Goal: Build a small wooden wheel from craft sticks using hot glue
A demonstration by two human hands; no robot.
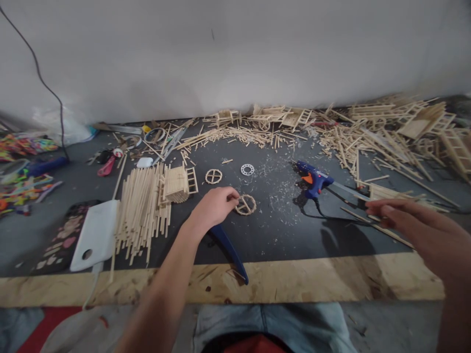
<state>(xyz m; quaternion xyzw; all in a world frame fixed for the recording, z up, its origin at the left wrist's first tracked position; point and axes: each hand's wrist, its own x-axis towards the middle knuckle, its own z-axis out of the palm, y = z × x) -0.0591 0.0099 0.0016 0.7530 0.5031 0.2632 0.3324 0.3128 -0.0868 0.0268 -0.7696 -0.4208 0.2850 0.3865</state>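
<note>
My left hand (217, 206) pinches the rim of a small spoked wooden wheel (250, 211) lying on the dark tabletop. Under that wrist shows the blue handle of a hand tool (230, 252), its head hidden. A second wooden wheel (213, 176) and a white ring with holes (247, 169) lie just beyond. On the right, my right hand (415, 225) has its fingertips closed at the rear end of a clear glue stick (349, 190). The stick juts from a blue glue gun (312, 179) with an orange trigger, resting on its side.
A bundle of thin sticks (142, 211) lies left, beside a small stick-built model (176, 184). Nearby are a white power bank (96, 235) and a dark patterned phone (64, 235). Loose sticks (342, 147) and wooden models (423, 120) line the back. The glue gun's cord (331, 218) runs right.
</note>
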